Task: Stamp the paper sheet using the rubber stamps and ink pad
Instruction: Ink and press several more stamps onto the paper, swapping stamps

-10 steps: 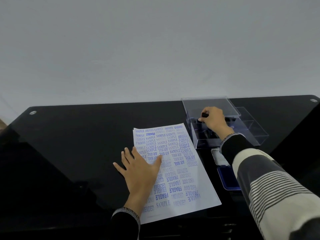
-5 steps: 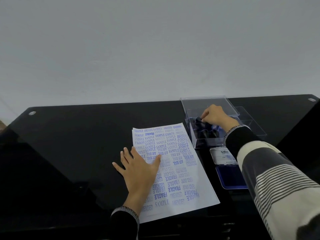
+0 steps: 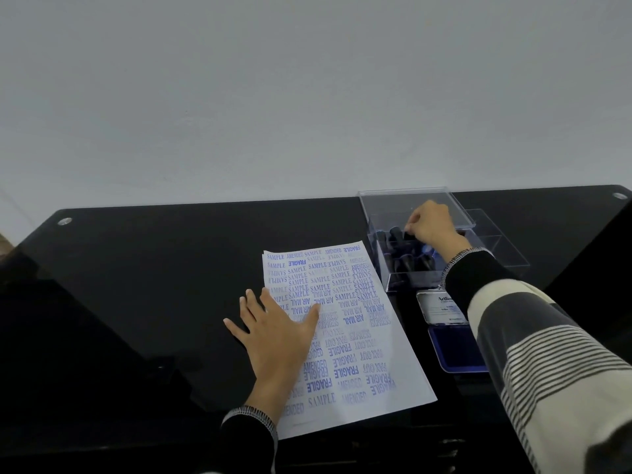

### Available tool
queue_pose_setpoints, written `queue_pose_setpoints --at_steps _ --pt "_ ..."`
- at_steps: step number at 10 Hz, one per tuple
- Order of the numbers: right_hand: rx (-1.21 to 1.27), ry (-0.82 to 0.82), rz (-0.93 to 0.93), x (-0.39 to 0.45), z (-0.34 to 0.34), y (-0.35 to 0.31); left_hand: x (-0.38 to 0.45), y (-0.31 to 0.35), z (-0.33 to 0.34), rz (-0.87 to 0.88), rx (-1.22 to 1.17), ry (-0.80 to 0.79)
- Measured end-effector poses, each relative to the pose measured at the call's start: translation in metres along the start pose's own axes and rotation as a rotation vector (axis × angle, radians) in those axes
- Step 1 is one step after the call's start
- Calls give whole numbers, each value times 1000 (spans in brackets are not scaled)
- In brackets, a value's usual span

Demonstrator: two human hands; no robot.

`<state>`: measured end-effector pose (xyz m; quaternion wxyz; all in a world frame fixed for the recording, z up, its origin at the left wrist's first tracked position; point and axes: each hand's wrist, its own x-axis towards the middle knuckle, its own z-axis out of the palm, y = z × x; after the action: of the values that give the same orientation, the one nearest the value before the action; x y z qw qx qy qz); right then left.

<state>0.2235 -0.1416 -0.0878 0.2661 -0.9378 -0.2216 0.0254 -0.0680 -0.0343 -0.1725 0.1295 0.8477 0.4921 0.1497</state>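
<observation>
A white paper sheet (image 3: 345,340) covered with blue stamped words lies on the black glass table (image 3: 154,275). My left hand (image 3: 277,333) rests flat on its left edge, fingers spread. Right of the sheet stands a clear plastic box (image 3: 383,258) with several black rubber stamps (image 3: 396,236) inside. My right hand (image 3: 432,224) reaches into the box, fingertips pinched at the top of one stamp. In front of the box lies the open ink pad (image 3: 453,347), blue pad near me, its labelled lid (image 3: 439,307) behind.
The box's clear lid (image 3: 407,203) stands open behind it, and a second clear tray (image 3: 496,244) sits to its right. A plain white wall runs along the table's far edge. My striped sleeve (image 3: 547,354) crosses over the ink pad's right side.
My right hand has shifted slightly back and left inside the box, from one stamp to another. The left hand and paper have stayed put.
</observation>
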Motion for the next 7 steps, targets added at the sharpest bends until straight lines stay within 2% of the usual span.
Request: queue_pose_setpoints --at_steps 1,2,4,5,7 --pt "71 148 16 6 -10 2 1 0 1 3 0 8" --pt "1 91 29 4 -14 6 1 0 1 2 -2 7" --pt "-306 9 135 -8 1 0 0 0 1 0 7 4" --pt "-371 12 180 -8 4 -6 1 0 1 -6 9 2" --pt "-326 -12 263 -4 3 -3 1 1 1 -4 5 3"
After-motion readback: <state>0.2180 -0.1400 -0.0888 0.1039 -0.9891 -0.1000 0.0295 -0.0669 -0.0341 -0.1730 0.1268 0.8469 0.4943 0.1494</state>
